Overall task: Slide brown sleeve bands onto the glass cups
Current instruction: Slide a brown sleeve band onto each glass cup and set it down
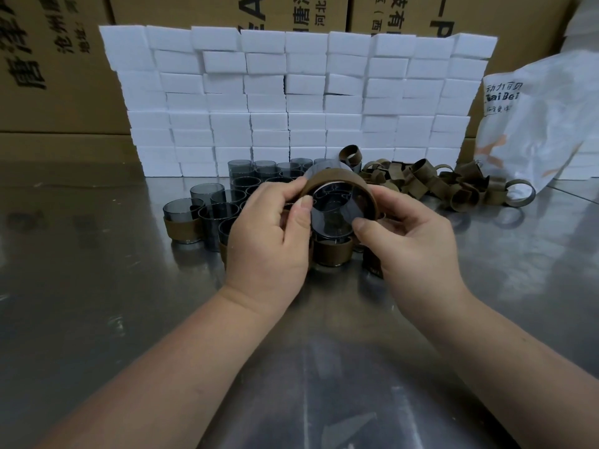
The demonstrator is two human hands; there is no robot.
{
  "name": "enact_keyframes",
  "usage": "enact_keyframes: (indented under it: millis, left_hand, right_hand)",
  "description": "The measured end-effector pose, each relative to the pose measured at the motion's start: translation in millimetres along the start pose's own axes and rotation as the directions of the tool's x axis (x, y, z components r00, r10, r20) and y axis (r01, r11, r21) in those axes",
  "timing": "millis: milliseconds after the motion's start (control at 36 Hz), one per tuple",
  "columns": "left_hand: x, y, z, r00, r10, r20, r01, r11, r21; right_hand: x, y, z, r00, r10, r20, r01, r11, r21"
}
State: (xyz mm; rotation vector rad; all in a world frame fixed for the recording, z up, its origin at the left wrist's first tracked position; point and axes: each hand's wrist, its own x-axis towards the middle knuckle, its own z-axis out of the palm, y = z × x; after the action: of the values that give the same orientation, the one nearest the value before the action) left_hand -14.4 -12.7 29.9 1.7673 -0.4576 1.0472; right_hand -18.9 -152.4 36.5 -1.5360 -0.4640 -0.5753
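I saw both hands up over the metal table (97,303), holding one glass cup (335,210) between them, tipped on its side with a round end facing me; couldn't tell base from mouth. A brown sleeve band (340,180) sat around the cup wall. The left hand (269,231) had its fingers curled over the band's upper left, and its thumb (304,205) pressed on the cup's near edge. The right hand (411,251) gripped from the right, with its thumb (363,225) on the lower near rim; its fingers went behind the band, mostly hidden. Both grips were narrow and closed on the cup.

Just under the held cup stood a banded cup (334,256) on the table. Another banded cup (181,226) stood at the left edge of the bare cups (227,202), a group of dark glass ones packed close together behind the hands. The loose bands (437,184) lay in a heap to the right, near a white plastic bag (534,124). A wall of white foam blocks (291,92) stood stacked behind everything, with cardboard boxes (64,66) behind that.
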Motion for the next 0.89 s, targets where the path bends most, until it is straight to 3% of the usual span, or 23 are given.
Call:
enact_keyframes:
  millis: [83,194,333,556,667,750,889]
  left_hand:
    - [0,0,1,0.999,-0.023,0.047,0.026,0.998,-0.052]
    - [-4,0,3,0.973,-0.141,0.184,0.178,0.962,-0.207]
    - [-6,4,5,0.928,-0.285,0.24,0.367,0.812,-0.454]
    - [-6,2,9,0.956,-0.255,0.149,0.295,0.808,-0.511]
    - [-12,4,11,0.96,-0.154,0.233,0.245,0.866,-0.435]
    - [-13,6,13,0.936,-0.163,0.312,0.287,0.867,-0.407]
    - [-12,6,14,0.905,-0.233,0.356,0.392,0.78,-0.487]
  right_hand:
    - [0,2,-1,1.0,0.01,-0.017,-0.011,0.999,-0.033]
    - [-3,-1,1,0.999,-0.032,0.027,0.034,0.998,-0.06]
    - [-7,-4,4,0.986,-0.071,0.151,0.074,0.997,-0.019]
    - [-6,3,5,0.976,0.136,0.172,-0.155,0.983,0.097]
    - [-4,8,6,0.961,0.204,0.185,-0.239,0.952,0.193]
    - [-6,11,7,0.965,0.179,0.193,-0.217,0.957,0.194]
    - [-8,15,7,0.989,0.08,0.124,-0.083,0.996,0.021]
